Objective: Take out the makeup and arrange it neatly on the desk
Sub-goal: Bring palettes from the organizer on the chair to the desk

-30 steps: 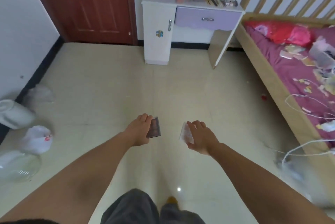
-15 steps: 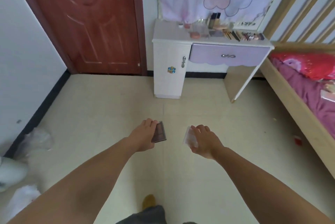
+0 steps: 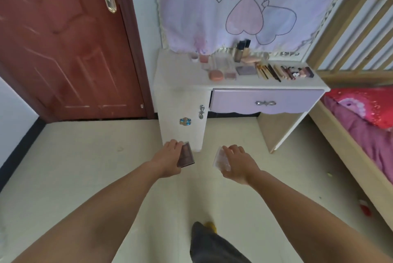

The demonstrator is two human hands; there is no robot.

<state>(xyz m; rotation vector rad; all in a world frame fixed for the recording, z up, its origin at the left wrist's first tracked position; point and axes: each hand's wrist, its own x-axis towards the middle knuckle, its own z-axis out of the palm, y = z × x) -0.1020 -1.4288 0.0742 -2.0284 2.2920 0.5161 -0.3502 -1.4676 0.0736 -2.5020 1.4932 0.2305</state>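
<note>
My left hand (image 3: 170, 159) grips a dark palette (image 3: 186, 155), right hand (image 3: 237, 163) a clear case (image 3: 221, 159); I'd set both squarely along the worktop's (image 3: 182, 75) bare left edge.

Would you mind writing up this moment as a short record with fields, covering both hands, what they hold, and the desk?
left hand: left hand holds a dark flat case in its grip
right hand: right hand holds a clear flat case
position: both hands held out above the floor, short of the desk
desk: white desk with a purple drawer, shut
desk top: makeup laid in a row, two bottles upright behind
surroundings: red door at left, bed at right
</note>
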